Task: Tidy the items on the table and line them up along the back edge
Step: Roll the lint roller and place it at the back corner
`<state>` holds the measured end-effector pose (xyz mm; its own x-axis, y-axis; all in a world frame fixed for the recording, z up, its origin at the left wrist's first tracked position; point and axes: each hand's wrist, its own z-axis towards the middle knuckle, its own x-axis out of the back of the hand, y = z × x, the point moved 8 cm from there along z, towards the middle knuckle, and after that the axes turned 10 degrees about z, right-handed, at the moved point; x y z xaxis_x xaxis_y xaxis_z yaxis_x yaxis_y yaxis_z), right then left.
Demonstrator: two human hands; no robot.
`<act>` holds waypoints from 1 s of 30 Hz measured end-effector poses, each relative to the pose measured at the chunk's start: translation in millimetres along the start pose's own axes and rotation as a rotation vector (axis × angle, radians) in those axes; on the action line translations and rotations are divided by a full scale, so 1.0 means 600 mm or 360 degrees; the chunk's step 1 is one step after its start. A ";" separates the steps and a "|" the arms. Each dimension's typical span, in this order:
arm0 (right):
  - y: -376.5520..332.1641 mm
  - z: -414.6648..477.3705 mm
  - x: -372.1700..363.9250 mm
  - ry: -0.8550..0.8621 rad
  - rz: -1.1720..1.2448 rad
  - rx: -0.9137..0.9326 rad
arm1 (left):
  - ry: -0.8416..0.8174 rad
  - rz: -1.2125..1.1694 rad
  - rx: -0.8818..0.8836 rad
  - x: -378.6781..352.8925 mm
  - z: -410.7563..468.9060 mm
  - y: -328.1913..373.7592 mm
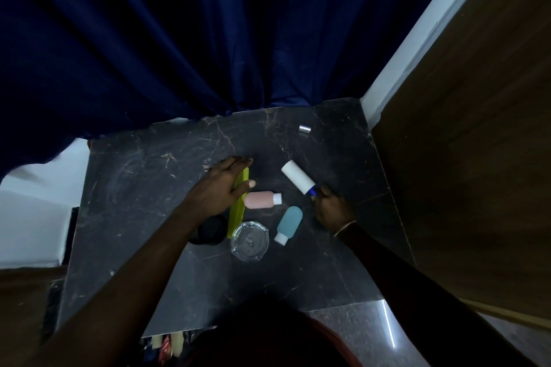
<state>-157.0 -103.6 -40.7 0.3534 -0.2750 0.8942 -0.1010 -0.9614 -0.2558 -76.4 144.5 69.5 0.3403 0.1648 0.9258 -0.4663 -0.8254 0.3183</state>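
Note:
On the dark marble table [149,188], my left hand [222,188] lies with straight fingers over the upper part of a yellow-green comb [237,217], its thumb at the comb's right edge. My right hand [331,208] grips the blue handle of a white lint roller [298,177], which lies slanted toward the back left. A pink bottle [261,199] rests on its side just right of the comb. A teal bottle [289,222] lies below it, white cap toward me. A glass ashtray [250,241] sits at the comb's near end. A black round item [208,229] is partly hidden under my left forearm.
A small silver cap [304,129] stands alone near the back right of the table. A dark blue curtain [208,39] hangs along the back edge. A wooden panel [462,143] borders the right side. The table's left half holds nothing.

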 end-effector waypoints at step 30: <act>0.017 0.020 0.027 0.0073 0.0149 -0.0237 | 0.0199 0.0371 0.0157 -0.017 -0.020 -0.035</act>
<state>-141.2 -117.8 -33.2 0.2935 -0.3596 0.8858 -0.2691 -0.9202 -0.2844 -80.1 166.7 55.8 0.1268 0.0248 0.9916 -0.4361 -0.8965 0.0782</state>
